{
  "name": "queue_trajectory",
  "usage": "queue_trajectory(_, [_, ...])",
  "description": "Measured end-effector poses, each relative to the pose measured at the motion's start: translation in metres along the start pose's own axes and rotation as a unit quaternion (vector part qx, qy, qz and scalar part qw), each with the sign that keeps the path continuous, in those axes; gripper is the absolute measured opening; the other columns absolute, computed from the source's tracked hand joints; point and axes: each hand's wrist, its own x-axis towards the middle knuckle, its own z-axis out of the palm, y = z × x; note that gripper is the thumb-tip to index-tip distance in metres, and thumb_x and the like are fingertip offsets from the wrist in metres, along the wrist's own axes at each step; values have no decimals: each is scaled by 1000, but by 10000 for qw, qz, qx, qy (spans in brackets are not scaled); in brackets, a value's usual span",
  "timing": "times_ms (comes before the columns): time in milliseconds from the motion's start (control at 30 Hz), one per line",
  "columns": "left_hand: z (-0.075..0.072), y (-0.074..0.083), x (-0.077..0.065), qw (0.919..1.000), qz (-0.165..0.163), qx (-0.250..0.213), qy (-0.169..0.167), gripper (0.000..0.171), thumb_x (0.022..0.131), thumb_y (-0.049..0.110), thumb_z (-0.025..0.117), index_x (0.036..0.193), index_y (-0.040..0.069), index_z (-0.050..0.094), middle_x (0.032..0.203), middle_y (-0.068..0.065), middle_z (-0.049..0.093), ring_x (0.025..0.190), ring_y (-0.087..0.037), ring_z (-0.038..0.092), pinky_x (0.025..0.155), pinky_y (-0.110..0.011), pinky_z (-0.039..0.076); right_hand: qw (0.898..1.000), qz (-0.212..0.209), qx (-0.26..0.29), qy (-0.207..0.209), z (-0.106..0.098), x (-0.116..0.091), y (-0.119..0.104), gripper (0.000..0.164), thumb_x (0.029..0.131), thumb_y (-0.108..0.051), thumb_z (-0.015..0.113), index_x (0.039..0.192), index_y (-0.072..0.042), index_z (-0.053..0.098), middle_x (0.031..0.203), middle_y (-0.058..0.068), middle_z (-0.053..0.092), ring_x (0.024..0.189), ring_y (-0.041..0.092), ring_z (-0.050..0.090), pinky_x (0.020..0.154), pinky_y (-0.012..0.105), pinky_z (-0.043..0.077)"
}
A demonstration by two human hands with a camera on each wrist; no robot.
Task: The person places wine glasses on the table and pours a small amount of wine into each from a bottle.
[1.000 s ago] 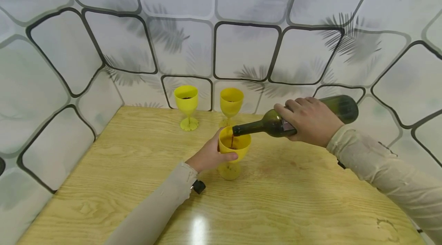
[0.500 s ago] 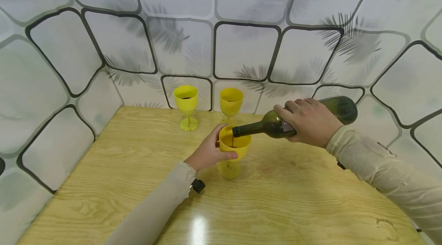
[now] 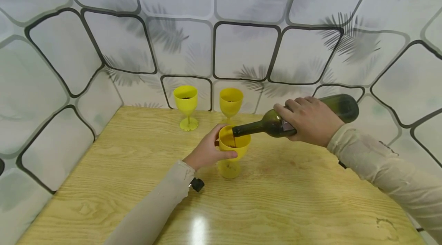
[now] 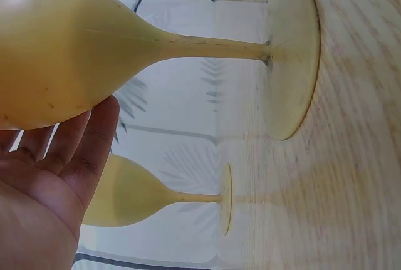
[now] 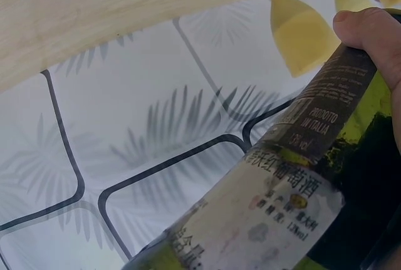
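My left hand [image 3: 210, 150] holds a yellow goblet [image 3: 242, 149] round its bowl, thumb across the front. In the left wrist view the goblet's foot [image 4: 291, 57] stands on the wooden table. My right hand [image 3: 309, 120] grips a green glass wine bottle [image 3: 274, 123] round its body, tilted with the neck pointing left. The bottle's mouth sits just over the goblet's rim, and a thin dark red stream runs down into the bowl. Printed labels [image 5: 263, 201] cover the bottle in the right wrist view, with dark liquid inside.
Two more yellow goblets stand behind, near the wall: a left one [image 3: 186, 99] and a right one [image 3: 230, 101], both with dark contents showing. The wooden table [image 3: 138, 153] meets a patterned wall covering [image 3: 246, 51] at the back and left.
Both hands hold nearly the same pose. The left hand and goblet have shifted very slightly, and the bottle's base dipped a little and rose again. The stream keeps running.
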Motion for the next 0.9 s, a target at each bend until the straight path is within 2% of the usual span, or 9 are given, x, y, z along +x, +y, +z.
queue_trajectory(300, [-1, 0, 0, 10000, -33, 57, 11, 82, 82, 48, 87, 149, 27, 44, 135, 2, 59, 119, -21, 59, 101, -46, 51, 10000, -15, -22, -8, -2, 1, 0, 82, 60, -33, 95, 123, -8, 49, 87, 12, 60, 73, 35, 64, 65, 51, 58])
queue_trajectory(900, [-1, -2, 1, 10000, -32, 57, 36, 85, 80, 53, 86, 149, 27, 44, 134, 3, 59, 118, -20, 59, 100, -46, 50, 9998, -61, -161, -19, -4, 4, 1, 83, 58, -32, 96, 123, -8, 52, 89, 14, 61, 76, 36, 66, 68, 52, 58])
